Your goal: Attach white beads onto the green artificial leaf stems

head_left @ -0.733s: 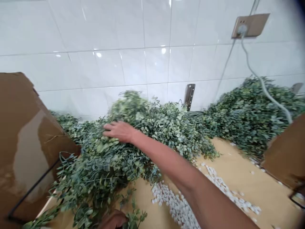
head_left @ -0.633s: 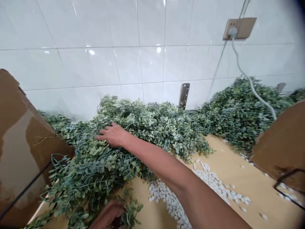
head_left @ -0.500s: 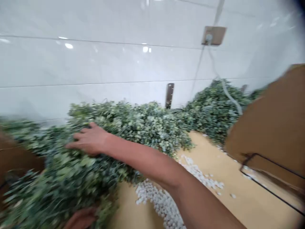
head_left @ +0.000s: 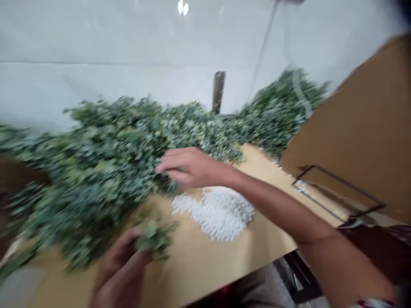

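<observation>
Tan tabletop (head_left: 199,261) bears white pieces (head_left: 221,214). My left hand (head_left: 123,265) grips a leafy sprig (head_left: 154,237); my right hand (head_left: 192,167), fingers narrowed, contents unclear.

The tabletop (head_left: 205,261) leaves room in front; foliage (head_left: 105,158) blocks behind, cardboard (head_left: 362,132) right.

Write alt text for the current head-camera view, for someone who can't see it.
The left hand holds a small leafy sprig; the right hand, its grip unclear, is near a heap of green foliage. Small white pieces lie on a tan table before a pale wall. The picture is blurred.
</observation>
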Demonstrator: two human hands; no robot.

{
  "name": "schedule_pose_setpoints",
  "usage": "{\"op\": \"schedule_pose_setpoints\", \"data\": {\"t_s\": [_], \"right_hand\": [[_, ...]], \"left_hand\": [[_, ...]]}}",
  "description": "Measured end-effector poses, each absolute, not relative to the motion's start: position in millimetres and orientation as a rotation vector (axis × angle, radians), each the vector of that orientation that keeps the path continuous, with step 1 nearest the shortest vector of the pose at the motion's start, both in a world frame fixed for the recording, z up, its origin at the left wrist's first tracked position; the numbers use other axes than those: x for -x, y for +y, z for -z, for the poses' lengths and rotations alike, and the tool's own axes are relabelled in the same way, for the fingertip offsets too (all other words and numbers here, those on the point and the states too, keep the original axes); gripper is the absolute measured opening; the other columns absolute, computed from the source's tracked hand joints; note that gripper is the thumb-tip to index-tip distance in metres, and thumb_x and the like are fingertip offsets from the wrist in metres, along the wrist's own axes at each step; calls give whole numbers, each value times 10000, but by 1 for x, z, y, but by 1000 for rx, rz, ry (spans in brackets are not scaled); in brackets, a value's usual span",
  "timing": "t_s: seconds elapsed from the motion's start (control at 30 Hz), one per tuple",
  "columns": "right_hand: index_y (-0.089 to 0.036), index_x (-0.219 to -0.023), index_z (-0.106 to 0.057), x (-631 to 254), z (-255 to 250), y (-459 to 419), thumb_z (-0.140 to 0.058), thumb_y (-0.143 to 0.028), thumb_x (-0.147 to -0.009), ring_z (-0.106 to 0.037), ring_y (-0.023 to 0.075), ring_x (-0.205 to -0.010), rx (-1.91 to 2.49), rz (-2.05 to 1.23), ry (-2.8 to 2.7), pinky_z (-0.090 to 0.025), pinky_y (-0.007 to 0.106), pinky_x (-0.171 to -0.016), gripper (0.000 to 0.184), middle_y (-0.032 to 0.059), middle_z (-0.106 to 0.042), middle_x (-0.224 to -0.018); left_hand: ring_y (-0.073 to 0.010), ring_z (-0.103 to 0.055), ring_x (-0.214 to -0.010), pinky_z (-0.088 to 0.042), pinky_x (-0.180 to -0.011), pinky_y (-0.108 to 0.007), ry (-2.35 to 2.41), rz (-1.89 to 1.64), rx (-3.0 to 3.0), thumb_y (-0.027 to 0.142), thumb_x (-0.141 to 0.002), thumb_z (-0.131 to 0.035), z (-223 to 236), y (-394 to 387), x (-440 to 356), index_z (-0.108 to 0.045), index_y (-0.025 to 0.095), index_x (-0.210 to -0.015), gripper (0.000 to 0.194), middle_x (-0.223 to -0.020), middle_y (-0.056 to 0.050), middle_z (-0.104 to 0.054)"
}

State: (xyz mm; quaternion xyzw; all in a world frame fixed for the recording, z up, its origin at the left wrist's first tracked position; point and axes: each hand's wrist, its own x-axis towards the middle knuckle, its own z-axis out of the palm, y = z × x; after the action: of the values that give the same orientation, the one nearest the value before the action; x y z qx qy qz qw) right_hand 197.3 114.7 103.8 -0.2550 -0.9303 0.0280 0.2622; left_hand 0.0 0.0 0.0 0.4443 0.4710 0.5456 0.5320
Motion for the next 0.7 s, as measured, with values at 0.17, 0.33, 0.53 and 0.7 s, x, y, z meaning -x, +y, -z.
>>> {"op": "schedule_pose_setpoints", "data": {"t_s": [0.17, 0.33, 0.53, 0.7], "right_hand": [[-146, -961, -683, -233, -53, 31, -501, -119, -841, -643, 129, -734, 879, -621, -2227, -472, 234, -666, 220, 42, -709, -844], [-178, -1008, -652, -248, -23, -35, -521, -212, -869, -634, 114, -729, 1037, -1013, -1825, -496, 206, -621, 195, 30, -700, -842], [-202, -926, -633, -256, 11, -78, -604, -188, -824, -565, 81, -582, 1094, -1048, -1547, -455, 187, -520, 107, -9, -646, -729], [-185, -839, -595, -253, 30, -102, -576, -95, -828, -557, 80, -605, 1052, -684, -1668, -449, 196, -551, 92, -18, -616, -677]], "left_hand": [[-91, -524, -600, -460, -583, -205, 908, -1241, -711, 177, -600, -778, -6, -26, -44, -608, 153, -756, 232, -677, 13, -590], [-112, -555, -640, -477, -627, -233, 759, -1197, -696, 173, -624, -729, 12, -50, -75, -629, 155, -782, 188, -720, -4, -615], [-116, -553, -626, -459, -615, -231, 735, -1041, -741, 162, -676, -673, 28, -71, -84, -569, 178, -793, 157, -706, -1, -608], [-156, -603, -720, -485, -672, -268, 581, -854, -667, 225, -594, -772, 32, -81, -80, -558, 213, -1075, 527, -876, -34, -642]]}}
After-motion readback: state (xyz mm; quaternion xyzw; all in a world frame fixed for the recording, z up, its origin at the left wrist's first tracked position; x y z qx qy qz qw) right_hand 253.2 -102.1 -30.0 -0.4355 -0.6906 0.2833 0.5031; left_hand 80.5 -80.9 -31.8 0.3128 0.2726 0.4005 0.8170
